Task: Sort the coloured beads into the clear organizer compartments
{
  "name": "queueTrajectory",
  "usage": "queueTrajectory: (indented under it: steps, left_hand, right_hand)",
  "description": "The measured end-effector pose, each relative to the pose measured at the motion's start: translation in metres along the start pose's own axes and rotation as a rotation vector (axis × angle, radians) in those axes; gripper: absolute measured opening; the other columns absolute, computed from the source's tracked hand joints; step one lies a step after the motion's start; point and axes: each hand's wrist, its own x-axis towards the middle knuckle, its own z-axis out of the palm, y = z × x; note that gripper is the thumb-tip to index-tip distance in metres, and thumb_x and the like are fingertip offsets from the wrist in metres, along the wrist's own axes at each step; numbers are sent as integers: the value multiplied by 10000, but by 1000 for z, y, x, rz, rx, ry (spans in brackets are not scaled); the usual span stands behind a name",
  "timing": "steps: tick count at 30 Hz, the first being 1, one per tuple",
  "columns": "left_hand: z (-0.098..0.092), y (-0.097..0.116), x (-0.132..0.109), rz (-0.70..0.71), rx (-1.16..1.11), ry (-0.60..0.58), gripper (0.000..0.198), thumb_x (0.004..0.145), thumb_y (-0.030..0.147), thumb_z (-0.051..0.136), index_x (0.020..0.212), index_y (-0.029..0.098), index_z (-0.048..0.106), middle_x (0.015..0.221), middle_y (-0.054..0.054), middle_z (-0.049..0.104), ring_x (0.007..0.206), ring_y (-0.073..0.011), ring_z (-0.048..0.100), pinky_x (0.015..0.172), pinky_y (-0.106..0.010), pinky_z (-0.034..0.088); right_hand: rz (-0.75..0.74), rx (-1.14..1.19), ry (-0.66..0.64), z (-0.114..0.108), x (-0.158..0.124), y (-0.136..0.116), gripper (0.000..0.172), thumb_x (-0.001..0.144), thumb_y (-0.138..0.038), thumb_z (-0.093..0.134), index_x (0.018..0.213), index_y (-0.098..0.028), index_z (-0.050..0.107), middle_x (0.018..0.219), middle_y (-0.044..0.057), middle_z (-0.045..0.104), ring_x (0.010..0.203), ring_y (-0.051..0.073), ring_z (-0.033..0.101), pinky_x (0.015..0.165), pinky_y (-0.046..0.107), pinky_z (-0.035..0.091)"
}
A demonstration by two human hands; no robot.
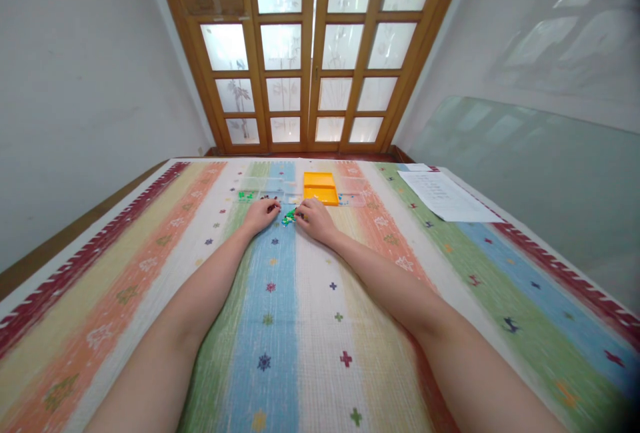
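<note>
- A person's two bare arms stretch across a table covered in a striped cloth (pixel 300 326), with both hands working close together near the middle of the table's far edge.
- The left hand (pixel 261 214) lies knuckles-up on the cloth with its fingers curled in narrow. The fingertips point toward a few small dark bits, and at this distance it cannot be told whether they hold anything.
- The right hand (pixel 314 218) lies just beside it, also curled narrow. Its fingertips touch a cluster of small green pieces (pixel 289 218), but whether they grip one cannot be told.
- The green pieces lie on the blue stripe between the two hands, a little nearer than the trays along the far edge.
- An orange tray (pixel 320 188) sits just beyond the right hand, close to the far edge.
- Clear compartment trays (pixel 263 185) run beside the orange tray, toward the left. One holds more green bits (pixel 245 195), just beyond the left hand.
- A printed sheet of paper (pixel 445 196) lies near the far right corner, well apart from the hands.
- Wooden doors with frosted panes (pixel 310 53) stand beyond the table's far edge.
- A glass pane (pixel 525 173) leans against the wall along the table's right edge.
</note>
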Motion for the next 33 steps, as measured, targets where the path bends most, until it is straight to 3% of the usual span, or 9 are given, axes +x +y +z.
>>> queueTrajectory:
  steps: [6,11,18,26,29,33]
  left_hand:
    - [-2,4,-2,11,15,-9,247,949,333,563,984,214,776,899,-55,753,806,-211,645,754,-318,468]
    - [-3,7,-3,35,16,-60,247,934,344,574,1006,223,777,909,-50,750,806,-208,637,745,-312,473]
    - [-1,18,-5,121,-4,-128,264,943,348,574,1042,209,776,924,-54,733,815,-201,625,752,-306,469]
    - [2,25,-5,147,53,-129,248,945,309,588,1084,224,775,922,-60,705,861,-219,623,808,-332,486]
    - [2,31,-5,177,89,-103,241,957,311,590,1082,221,775,935,-71,691,922,-237,628,872,-360,488]
    - [4,41,-4,239,121,-99,225,971,304,585,1055,223,777,1005,-89,692,1022,-261,625,956,-398,478]
  right_hand:
    - [253,9,211,-19,0,53,162,971,-255,591,939,-213,744,997,104,683,1005,287,586,914,406,455]
    - [379,-29,244,-21,-4,79,195,968,-282,579,966,-198,755,1021,115,682,1028,298,597,940,422,455]
    - [465,-98,229,-23,-6,86,224,968,-296,584,990,-201,785,1057,128,679,1081,318,567,977,450,425]
    - [532,-125,269,-23,-8,96,251,972,-311,586,1037,-200,802,1094,135,716,1082,324,580,985,470,412]
    - [525,-123,267,-23,-8,96,286,994,-285,550,1125,-200,790,1145,132,723,1104,321,587,1005,474,407]
    - [457,-98,251,-23,-6,87,267,1005,-266,542,1066,-201,794,1112,126,730,1102,318,592,993,460,421]
